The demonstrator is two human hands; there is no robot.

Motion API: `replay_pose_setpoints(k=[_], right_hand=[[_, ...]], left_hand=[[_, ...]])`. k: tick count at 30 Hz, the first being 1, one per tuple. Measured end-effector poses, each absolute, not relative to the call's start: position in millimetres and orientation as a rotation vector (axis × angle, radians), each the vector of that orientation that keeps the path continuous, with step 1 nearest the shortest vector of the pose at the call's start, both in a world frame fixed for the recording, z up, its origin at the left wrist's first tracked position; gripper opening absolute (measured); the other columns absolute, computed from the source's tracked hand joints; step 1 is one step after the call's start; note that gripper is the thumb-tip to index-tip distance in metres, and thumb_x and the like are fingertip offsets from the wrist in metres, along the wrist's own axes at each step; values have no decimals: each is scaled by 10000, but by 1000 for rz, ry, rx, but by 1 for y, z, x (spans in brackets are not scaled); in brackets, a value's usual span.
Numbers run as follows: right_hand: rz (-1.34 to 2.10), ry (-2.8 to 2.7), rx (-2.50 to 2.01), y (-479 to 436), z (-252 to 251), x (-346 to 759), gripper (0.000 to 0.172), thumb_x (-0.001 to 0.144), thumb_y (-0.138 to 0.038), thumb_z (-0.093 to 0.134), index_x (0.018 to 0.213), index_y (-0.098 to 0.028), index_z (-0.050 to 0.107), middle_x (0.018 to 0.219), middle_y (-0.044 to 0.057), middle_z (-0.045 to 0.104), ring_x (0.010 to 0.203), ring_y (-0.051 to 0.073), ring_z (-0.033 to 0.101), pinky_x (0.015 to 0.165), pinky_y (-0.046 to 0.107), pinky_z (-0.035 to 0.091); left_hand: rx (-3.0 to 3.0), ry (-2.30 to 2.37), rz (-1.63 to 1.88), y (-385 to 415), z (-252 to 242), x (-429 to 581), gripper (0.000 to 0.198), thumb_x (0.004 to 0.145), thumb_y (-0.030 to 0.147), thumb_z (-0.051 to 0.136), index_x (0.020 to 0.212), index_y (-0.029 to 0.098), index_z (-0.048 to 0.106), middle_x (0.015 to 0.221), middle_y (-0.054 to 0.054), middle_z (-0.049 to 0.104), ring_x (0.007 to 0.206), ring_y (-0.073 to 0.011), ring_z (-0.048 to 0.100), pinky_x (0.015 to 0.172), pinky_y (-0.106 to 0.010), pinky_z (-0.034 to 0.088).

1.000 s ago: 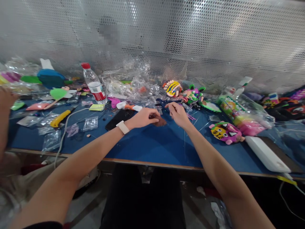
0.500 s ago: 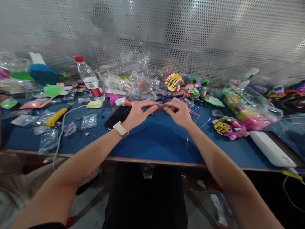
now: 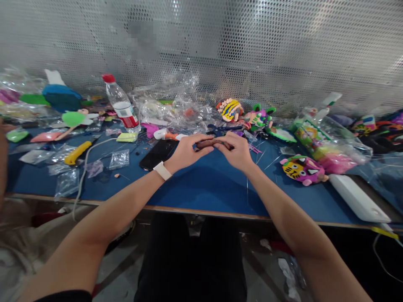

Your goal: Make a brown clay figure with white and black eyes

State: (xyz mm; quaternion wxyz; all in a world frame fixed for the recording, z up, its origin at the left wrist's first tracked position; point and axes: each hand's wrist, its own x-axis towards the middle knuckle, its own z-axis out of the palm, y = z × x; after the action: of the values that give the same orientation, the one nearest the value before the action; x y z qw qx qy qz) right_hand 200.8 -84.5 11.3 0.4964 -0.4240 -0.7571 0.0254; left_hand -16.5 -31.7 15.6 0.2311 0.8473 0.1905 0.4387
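Two hands meet over the blue table (image 3: pixel 201 193): your left hand (image 3: pixel 185 152) and right hand (image 3: pixel 238 150) each pinch one end of the brown strip (image 3: pixel 214 143), fingers closed on it. From the strip toward you, open blue surface runs to the wooden near edge. Just left of the strip lies a black phone (image 3: pixel 157 154); behind the strip crowd plastic wrap (image 3: pixel 176 105) and foam animals (image 3: pixel 231 110); right of it sits a tiger toy (image 3: pixel 300 169); well left, behind, stands a water bottle (image 3: pixel 121 107)
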Motion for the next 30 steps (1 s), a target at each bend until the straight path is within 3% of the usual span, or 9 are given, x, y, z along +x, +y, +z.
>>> replay_pose_setpoints(k=[3, 7, 10, 12, 14, 18, 21, 25, 30], right_hand=[[62, -1867, -1036, -88, 14, 198, 131, 974, -326, 691, 1063, -265, 767, 676, -34, 460, 613, 157, 460, 622, 327, 417], [134, -1810, -1039, -91, 15, 199, 291, 941, -330, 676, 1218, -260, 620, 736, -44, 465, 594, 143, 446, 593, 321, 416], [168, -1672, -985, -89, 14, 202, 189, 993, -300, 536, 1177, -263, 549, 807, -20, 495, 629, 147, 478, 610, 324, 433], [159, -1601, -986, -87, 13, 203, 132, 1051, -325, 446, 1110, -263, 547, 834, 2, 526, 659, 153, 513, 630, 330, 454], [129, -1574, -1008, -86, 12, 201, 214, 1098, -377, 387, 1078, -261, 566, 865, 23, 573, 676, 156, 552, 640, 333, 476], [107, -1621, -984, -91, 11, 196, 266, 1127, -423, 388, 1214, -284, 598, 975, 39, 680, 660, 145, 605, 645, 336, 510], [34, -1647, -1009, -96, 15, 194, 292, 1128, -427, 402, 1243, -291, 633, 862, 21, 664, 637, 160, 596, 658, 356, 518], [-103, -1683, -1034, -99, 25, 196, 366, 1117, -429, 391, 1120, -289, 729, 886, 59, 613, 850, 236, 628, 798, 434, 546], [-34, -1725, -946, -93, 19, 197, 334, 1121, -377, 362, 1319, -314, 624, 945, 48, 607, 839, 219, 613, 802, 423, 556]], left_hand=[[2341, 560, 1127, -30, 12, -16, 288, 985, 291, 702, 1250, 187, 747, 1186, -101, 805, 1059, -218, 779, 947, -348, 631], [2388, 539, 1164, -28, 11, -18, 287, 1023, 243, 639, 1293, 200, 727, 1251, -99, 784, 1110, -215, 771, 990, -374, 629], [2479, 521, 1238, -26, 11, -19, 327, 1030, 198, 613, 1345, 222, 699, 1317, -96, 754, 1187, -211, 742, 1035, -384, 612], [2506, 531, 1245, -25, 10, -19, 342, 1032, 185, 606, 1361, 227, 688, 1324, -98, 748, 1185, -209, 741, 1027, -383, 614], [2523, 548, 1219, -25, 8, -18, 338, 1037, 185, 599, 1361, 222, 687, 1329, -102, 745, 1174, -211, 743, 1020, -390, 615], [2575, 569, 1222, -23, 6, -17, 304, 1046, 197, 596, 1329, 217, 707, 1306, -101, 756, 1190, -215, 729, 1046, -410, 597], [2593, 569, 1233, -22, 4, -17, 290, 1044, 206, 613, 1315, 215, 716, 1283, -98, 767, 1186, -209, 727, 1052, -405, 591], [2590, 587, 1219, -20, 2, -16, 297, 1038, 217, 629, 1322, 210, 713, 1270, -97, 770, 1186, -209, 724, 1059, -407, 587], [2583, 618, 1172, -20, 1, -17, 304, 1037, 215, 626, 1328, 224, 714, 1285, -92, 767, 1197, -208, 718, 1073, -416, 582]])
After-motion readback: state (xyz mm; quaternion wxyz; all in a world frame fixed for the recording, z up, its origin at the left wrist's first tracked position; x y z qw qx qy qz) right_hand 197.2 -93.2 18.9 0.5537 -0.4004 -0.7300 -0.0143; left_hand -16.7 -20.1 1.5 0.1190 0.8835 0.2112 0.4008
